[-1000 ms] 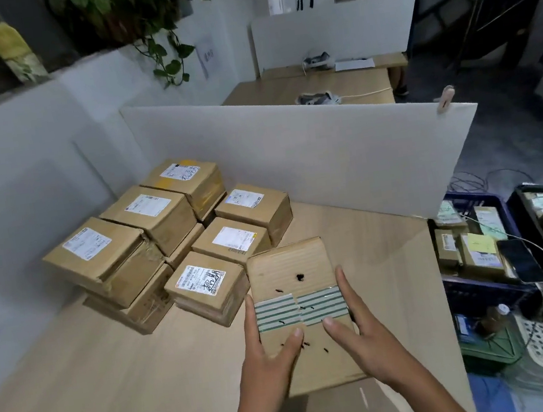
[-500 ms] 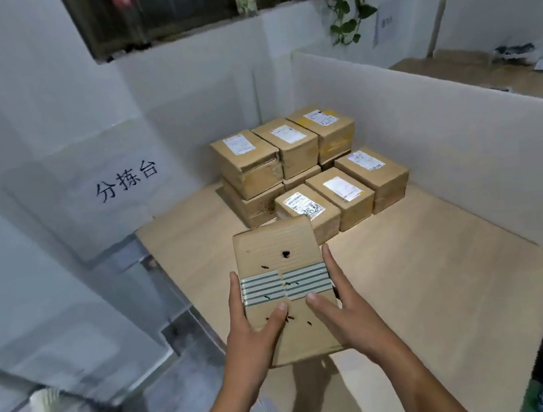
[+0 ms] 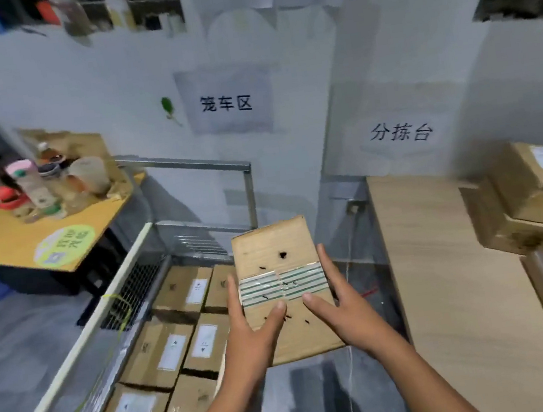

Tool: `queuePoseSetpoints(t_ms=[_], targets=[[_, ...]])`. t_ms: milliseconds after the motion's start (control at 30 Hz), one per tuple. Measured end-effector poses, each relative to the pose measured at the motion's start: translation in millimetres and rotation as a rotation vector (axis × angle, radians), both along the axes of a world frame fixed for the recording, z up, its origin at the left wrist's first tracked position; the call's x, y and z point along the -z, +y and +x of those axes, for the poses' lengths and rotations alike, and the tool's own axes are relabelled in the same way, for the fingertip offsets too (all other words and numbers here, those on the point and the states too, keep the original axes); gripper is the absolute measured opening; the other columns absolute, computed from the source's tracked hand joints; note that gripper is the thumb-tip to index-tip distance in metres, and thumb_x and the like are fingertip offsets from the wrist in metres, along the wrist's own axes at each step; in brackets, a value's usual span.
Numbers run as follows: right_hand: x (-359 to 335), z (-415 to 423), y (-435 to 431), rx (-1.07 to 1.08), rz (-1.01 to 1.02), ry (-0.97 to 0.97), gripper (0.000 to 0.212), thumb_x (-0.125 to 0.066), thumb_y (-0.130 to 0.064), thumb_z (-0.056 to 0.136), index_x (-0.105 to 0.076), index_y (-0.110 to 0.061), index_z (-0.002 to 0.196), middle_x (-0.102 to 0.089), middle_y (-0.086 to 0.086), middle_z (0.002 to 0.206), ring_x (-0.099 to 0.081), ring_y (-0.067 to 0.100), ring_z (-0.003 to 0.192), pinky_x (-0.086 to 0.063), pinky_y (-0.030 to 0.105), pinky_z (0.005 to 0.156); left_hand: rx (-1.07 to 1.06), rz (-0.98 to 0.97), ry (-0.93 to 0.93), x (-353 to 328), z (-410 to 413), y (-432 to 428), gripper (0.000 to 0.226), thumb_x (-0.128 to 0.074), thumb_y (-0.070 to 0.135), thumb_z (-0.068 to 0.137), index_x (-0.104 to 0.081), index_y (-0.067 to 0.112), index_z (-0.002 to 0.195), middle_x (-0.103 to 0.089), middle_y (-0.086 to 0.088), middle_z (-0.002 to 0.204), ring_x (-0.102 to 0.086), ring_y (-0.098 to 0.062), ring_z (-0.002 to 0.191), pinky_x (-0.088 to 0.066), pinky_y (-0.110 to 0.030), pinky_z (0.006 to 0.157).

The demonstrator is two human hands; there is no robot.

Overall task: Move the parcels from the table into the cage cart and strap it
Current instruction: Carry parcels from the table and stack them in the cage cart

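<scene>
- One parcel [image 3: 280, 267] is up in both hands: brown cardboard with a band of green-striped tape across its top face.
- The left hand [image 3: 251, 336] has its grip around the parcel's left edge, thumb lying on top and fingers running along the side.
- The right hand [image 3: 344, 310] mirrors it, its grip grasping the right edge with the thumb on top.
- The parcel hangs in the air, tilted, between the cage cart [image 3: 122, 260] and the table [image 3: 468, 318], touching neither.
- In the cage cart on the left, packed boxes [image 3: 175, 350] lie in rows with their white labels up.
- A thin green cord [image 3: 119, 307] loops over the cart's near rail.
- Stacked parcels [image 3: 538, 198] sit at the table's far right side.
- A small table [image 3: 6, 244] beyond the cart carries bottles and cups.
</scene>
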State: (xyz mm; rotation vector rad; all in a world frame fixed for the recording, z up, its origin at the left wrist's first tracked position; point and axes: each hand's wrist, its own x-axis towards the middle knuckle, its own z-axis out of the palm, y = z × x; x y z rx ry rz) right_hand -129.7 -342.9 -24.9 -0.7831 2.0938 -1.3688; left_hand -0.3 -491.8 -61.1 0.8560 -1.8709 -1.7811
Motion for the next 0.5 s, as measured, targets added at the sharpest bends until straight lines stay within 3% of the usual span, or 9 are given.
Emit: queuePoseSetpoints(t_ms=[100,233,333,500], targets=[[5,38,-67,-0.148,0.006,0.064,0.087,-0.067,-0.058,0.090,-0.005,-0.074,0.149,-0.031,-0.036,0.155,-0.030,-0.027,0.134,-0.033,0.015,0.104,-0.161,0.027,0.041,11,59,-45,0.103,-0.079,0.074,0.071,-0.007,0.080,0.145,-0.051,0.042,0.142,-0.057,0.008,0.128,-0.050,-0.033,0.103],[6,83,-132,-0.320,0.024,0.100,0.086,-0.068,-0.048,0.097,-0.005,-0.071,0.151,-0.025,-0.038,0.157,-0.024,-0.017,0.144,-0.029,0.017,0.112,-0.307,0.062,0.065,24,120,-82,0.104,-0.079,0.069,0.075,-0.012,0.067,0.155,-0.048,0.032,0.152,-0.053,0.006,0.133,-0.047,-0.041,0.112],[11,107,-169,-0.440,0.057,0.109,0.085,-0.067,-0.042,0.099,-0.004,-0.070,0.149,-0.019,-0.056,0.147,-0.021,-0.023,0.142,-0.026,0.011,0.110,-0.399,0.114,0.067,41,151,-102,0.104,-0.079,0.065,0.076,-0.016,0.059,0.158,-0.051,0.022,0.153,-0.055,-0.003,0.135,-0.048,-0.046,0.112],[30,127,-221,-0.596,0.139,0.129,0.083,-0.066,-0.044,0.099,-0.006,-0.073,0.149,-0.016,-0.068,0.134,-0.019,-0.035,0.131,-0.025,0.010,0.103,-0.574,0.231,0.096,67,177,-119,0.098,-0.080,0.053,0.080,-0.023,0.049,0.160,-0.057,0.022,0.146,-0.059,0.005,0.126,-0.051,-0.030,0.103]])
